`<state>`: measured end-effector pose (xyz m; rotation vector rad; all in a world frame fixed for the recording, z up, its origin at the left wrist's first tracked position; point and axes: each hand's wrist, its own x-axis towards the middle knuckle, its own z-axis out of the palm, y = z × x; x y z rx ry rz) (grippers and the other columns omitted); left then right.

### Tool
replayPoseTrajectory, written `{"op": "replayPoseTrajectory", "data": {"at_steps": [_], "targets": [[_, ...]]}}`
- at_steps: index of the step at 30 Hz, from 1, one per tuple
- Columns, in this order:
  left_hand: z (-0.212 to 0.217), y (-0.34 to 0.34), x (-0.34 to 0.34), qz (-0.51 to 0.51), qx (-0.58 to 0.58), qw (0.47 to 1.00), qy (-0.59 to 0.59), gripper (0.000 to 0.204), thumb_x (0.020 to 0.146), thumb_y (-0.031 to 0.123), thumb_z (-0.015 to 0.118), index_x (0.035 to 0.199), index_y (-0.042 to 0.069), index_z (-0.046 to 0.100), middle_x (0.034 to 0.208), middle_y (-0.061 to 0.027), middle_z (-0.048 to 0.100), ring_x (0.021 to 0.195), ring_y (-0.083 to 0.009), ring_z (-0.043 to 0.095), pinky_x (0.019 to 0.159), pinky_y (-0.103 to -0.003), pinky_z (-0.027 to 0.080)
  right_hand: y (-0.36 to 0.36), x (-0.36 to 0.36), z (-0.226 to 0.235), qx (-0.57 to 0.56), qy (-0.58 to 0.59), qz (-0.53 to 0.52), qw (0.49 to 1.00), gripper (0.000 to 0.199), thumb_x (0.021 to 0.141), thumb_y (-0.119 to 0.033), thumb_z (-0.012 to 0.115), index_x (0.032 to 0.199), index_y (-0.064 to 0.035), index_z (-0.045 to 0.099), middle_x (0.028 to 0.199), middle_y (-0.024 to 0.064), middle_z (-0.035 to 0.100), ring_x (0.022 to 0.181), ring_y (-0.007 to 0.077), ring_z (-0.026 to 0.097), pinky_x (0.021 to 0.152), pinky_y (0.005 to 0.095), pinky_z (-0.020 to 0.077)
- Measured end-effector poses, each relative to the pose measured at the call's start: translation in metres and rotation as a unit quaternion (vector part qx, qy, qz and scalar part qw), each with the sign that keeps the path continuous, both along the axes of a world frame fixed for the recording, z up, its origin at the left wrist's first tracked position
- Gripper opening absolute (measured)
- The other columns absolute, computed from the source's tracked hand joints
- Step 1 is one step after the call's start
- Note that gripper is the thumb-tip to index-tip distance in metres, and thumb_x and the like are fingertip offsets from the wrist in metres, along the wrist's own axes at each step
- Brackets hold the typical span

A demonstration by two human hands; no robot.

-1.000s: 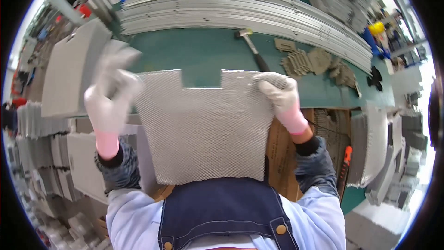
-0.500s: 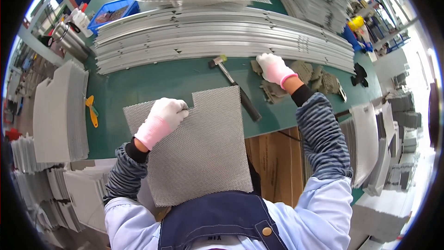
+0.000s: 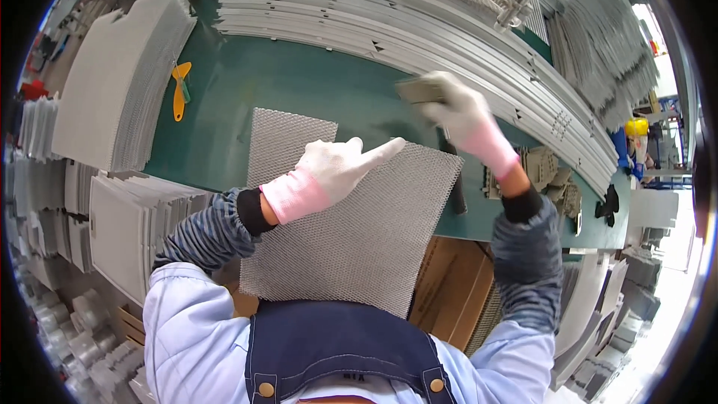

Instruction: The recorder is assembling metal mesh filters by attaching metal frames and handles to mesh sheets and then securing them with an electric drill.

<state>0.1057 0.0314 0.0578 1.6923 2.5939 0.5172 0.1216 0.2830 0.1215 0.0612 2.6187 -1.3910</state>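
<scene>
1. On the far left of the frame, a tall stack (image 3: 120, 82) of pale sheets stands by the green surface (image 3: 232, 67). The sheets are lined up close, maybe so they take little room.
2. Next to it, a yellow scraper (image 3: 179, 93) lies flat, off to the side, perhaps to be out of the way.
3. In the middle is the mesh (image 3: 336, 254), a grey sheet with a gap cut in its top edge. Its top is at the surface, and its low end comes over the near edge to the dark apron (image 3: 344, 344). That may help prop it up.
4. The left hand (image 3: 333, 170) is on the mesh by the gap. One finger points right across the gap and the others curl, maybe to keep the mesh from sliding. I cannot tell if they pinch it.
5. Long pale rails (image 3: 336, 15) lie side by side along the top, likely so the near part is free for the mesh.
6. Right of the middle, the right hand (image 3: 464, 112) grips a small tan piece (image 3: 420, 90), up above the mesh's top edge. It is blurry. One end sticks out to the left, past the fingers.
7. A black handle (image 3: 458, 198) lies just beside the mesh's right corner.
8. Farther right, more tan bits (image 3: 550, 168) sit in a heap, probably to be near the right hand.
</scene>
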Motion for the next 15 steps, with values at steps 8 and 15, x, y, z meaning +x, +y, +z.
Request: {"op": "replayPoseTrajectory", "data": {"at_steps": [8, 15], "targets": [[-0.003, 0.005, -0.007, 0.002, -0.019, 0.999, -0.026, 0.056, 0.09, 0.011, 0.056, 0.144, 0.019, 0.042, 0.072, -0.0093, 0.056, 0.055, -0.0225, 0.061, 0.048, -0.036, 0.051, -0.035, -0.04, -0.023, -0.053, -0.167, 0.082, 0.981, 0.033, 0.092, -0.008, 0.055, 0.122, 0.0071, 0.05, 0.09, 0.0098, 0.063, 0.074, 0.0129, 0.061, 0.058, 0.0245, 0.0512], [-0.006, 0.0, -0.015, -0.046, -0.039, 0.993, -0.101, 0.05, 0.087, 0.01, 0.056, 0.136, 0.016, 0.049, 0.083, -0.0129, 0.062, 0.065, -0.025, 0.066, 0.055, -0.038, 0.056, -0.042, -0.048, -0.037, 0.027, -0.1, 0.242, 0.965, 0.033, 0.09, -0.005, 0.056, 0.121, 0.0075, 0.054, 0.095, 0.0122, 0.067, 0.078, 0.0127, 0.058, 0.07, 0.0281, 0.0496]]}}
